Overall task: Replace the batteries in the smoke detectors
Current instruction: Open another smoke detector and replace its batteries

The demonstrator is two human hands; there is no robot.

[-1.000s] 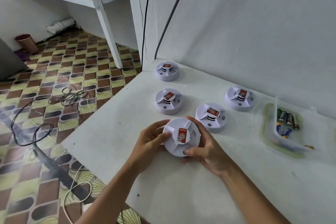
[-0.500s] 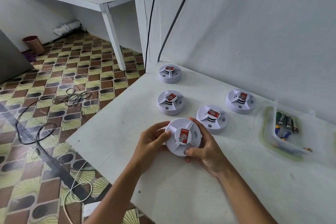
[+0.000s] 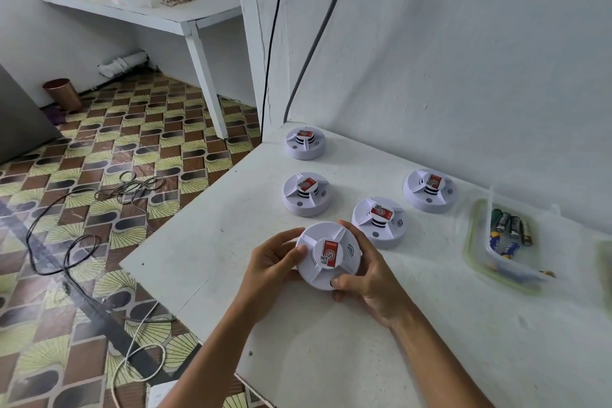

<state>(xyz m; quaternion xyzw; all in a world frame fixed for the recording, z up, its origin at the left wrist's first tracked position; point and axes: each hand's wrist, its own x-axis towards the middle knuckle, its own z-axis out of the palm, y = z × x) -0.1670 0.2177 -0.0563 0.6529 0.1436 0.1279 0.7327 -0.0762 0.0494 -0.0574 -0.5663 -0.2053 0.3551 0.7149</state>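
A round white smoke detector (image 3: 326, 257) with a red label on its top is held over the white table (image 3: 414, 341). My left hand (image 3: 273, 262) grips its left rim and my right hand (image 3: 371, 278) curls round its right and near rim. Several more white detectors stand on the table: one close behind (image 3: 379, 222), one to the left (image 3: 306, 194), one in the far corner (image 3: 305, 143) and one by the wall (image 3: 430, 190). A clear plastic container (image 3: 510, 242) at the right holds several batteries (image 3: 511, 227).
The table's left edge drops to a patterned tile floor with loose cables (image 3: 82, 242). Two cables (image 3: 308, 50) run down the wall behind the table corner. A white shelf table (image 3: 185, 20) and a copper cup (image 3: 63, 94) stand across the room.
The view has tilted upward slightly. Both hands keep the same hold on the detector, which has hardly moved.
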